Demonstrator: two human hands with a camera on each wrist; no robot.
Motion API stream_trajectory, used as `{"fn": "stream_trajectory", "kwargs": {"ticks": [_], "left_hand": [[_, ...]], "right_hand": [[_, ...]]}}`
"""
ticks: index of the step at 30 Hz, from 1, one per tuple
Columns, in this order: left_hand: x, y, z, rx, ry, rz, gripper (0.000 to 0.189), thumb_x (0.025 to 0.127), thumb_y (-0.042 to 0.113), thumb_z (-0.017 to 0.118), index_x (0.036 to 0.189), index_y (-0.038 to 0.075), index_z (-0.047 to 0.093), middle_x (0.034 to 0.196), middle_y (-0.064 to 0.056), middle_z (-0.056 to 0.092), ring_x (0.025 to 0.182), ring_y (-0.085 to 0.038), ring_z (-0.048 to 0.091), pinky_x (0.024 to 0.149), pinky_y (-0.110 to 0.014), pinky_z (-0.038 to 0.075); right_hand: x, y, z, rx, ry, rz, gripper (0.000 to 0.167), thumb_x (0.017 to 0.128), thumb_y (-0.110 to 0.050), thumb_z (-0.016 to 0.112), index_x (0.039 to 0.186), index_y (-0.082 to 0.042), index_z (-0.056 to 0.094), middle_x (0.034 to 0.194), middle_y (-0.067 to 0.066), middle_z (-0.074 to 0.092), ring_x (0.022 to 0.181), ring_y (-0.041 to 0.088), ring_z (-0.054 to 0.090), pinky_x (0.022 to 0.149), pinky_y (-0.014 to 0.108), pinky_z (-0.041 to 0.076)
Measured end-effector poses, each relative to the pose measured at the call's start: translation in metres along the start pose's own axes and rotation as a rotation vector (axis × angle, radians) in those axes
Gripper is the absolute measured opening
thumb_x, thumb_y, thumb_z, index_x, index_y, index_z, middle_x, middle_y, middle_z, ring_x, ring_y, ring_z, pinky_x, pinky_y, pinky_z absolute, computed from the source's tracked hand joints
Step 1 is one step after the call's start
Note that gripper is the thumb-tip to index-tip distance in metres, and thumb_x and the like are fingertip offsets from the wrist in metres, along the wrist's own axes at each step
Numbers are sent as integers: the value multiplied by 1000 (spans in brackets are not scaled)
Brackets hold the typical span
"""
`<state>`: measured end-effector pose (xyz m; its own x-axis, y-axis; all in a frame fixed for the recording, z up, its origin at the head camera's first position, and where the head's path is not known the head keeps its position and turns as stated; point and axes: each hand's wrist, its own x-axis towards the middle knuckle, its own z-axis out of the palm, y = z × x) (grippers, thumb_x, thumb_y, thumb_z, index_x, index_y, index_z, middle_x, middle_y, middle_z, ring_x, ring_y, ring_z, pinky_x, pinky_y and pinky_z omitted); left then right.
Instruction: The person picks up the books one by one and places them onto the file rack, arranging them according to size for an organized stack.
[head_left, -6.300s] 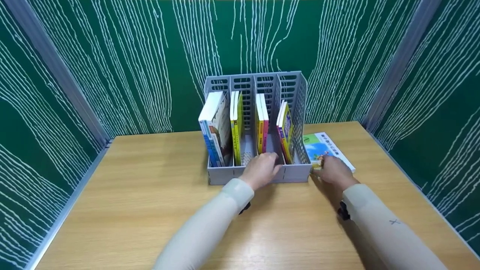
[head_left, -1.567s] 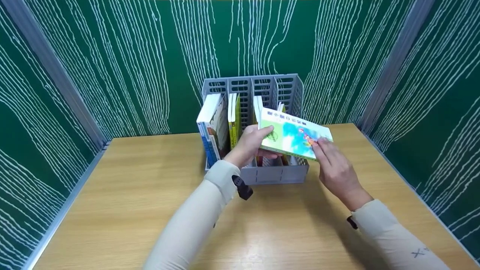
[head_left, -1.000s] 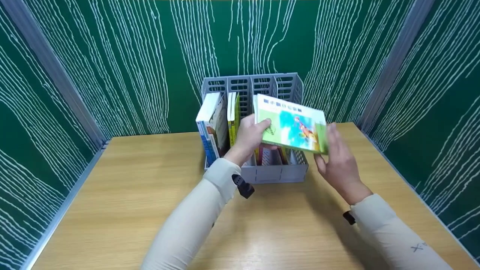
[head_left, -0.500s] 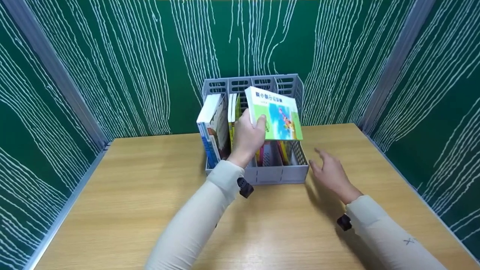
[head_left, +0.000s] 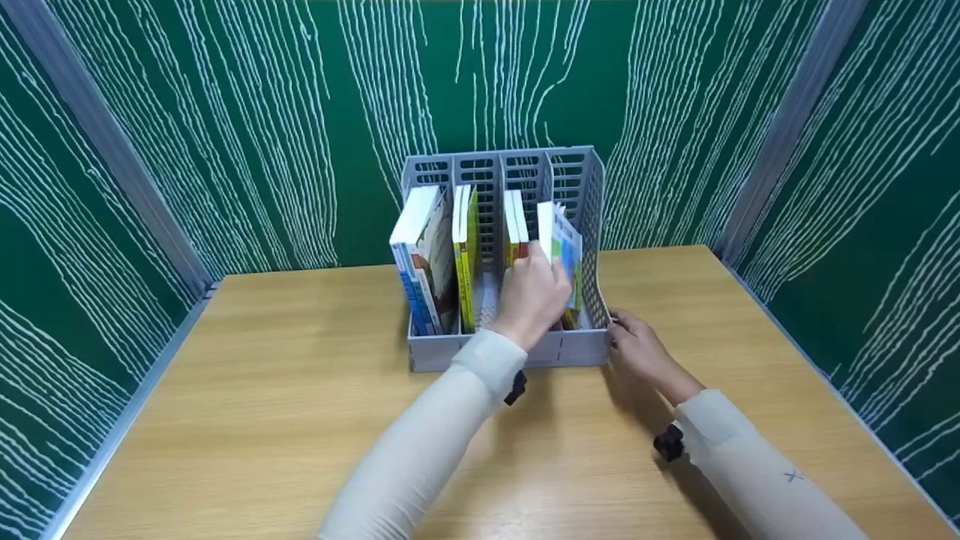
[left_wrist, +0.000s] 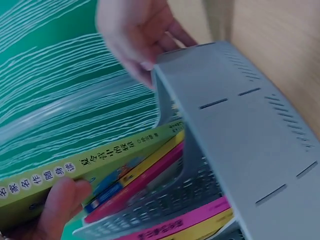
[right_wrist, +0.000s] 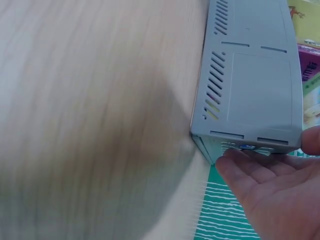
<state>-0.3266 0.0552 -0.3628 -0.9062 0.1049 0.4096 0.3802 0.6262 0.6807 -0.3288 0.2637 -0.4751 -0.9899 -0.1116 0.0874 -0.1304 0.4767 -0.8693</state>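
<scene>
A book [head_left: 568,255] with a blue-and-green cover stands on edge, tilted, in the rightmost compartment of the grey desktop file rack [head_left: 439,352]. My left hand [head_left: 532,296] grips it; in the left wrist view the thumb lies against its green spine [left_wrist: 95,161]. Beside that book in the same compartment are thinner books [left_wrist: 137,175] with yellow and pink spines. My right hand [head_left: 641,349] holds the rack's front right corner. The right wrist view shows the fingers along the side wall [right_wrist: 250,146] and the thumb at the front rim.
Thick books [head_left: 424,255] fill the leftmost compartment, yellow-spined books [head_left: 465,262] the second, and two white-edged books [head_left: 516,225] the third. The rack stands on a wooden table [head_left: 300,420] before green walls [head_left: 247,112] with white streaks.
The book was lifted off the table from right of the rack and held in both hands. The right hand let go and moved to the rack's corner; the left hand lowered the book into the rightmost compartment.
</scene>
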Motion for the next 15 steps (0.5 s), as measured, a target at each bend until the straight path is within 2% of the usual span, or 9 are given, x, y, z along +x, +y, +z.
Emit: {"fn": "stream_trajectory", "kwargs": {"ticks": [3, 8, 11, 15], "left_hand": [[0, -1, 13, 79, -21, 2, 36, 115, 22, 45, 135, -5, 57, 99, -17, 77, 70, -20, 71, 52, -22, 53], [0, 0, 30, 220, -35, -10, 44, 114, 21, 44, 142, -10, 56, 103, -18, 81, 79, -23, 79, 60, -28, 61], [2, 2, 37, 299, -34, -21, 47, 112, 19, 44, 145, -14, 55, 101, -17, 81, 81, -24, 81, 66, -32, 66], [7, 6, 43, 356, -48, -43, 48, 110, 18, 48, 146, -14, 56, 99, -15, 82, 80, -22, 81, 68, -34, 67]], "right_hand": [[1, 1, 1, 29, 2, 23, 52, 114, -6, 31, 160, 18, 33, 160, 43, 42, 151, 56, 44, 126, 63, 40], [0, 2, 1, 58, 9, 42, 53, 113, -6, 30, 161, 17, 31, 163, 41, 40, 153, 55, 42, 127, 63, 39], [0, 2, 2, 90, 15, 36, 52, 113, -5, 31, 160, 18, 32, 163, 41, 40, 153, 54, 42, 127, 62, 39], [0, 1, 2, 99, 23, 25, 52, 113, -4, 31, 160, 18, 33, 162, 41, 41, 152, 53, 43, 126, 62, 40]]}}
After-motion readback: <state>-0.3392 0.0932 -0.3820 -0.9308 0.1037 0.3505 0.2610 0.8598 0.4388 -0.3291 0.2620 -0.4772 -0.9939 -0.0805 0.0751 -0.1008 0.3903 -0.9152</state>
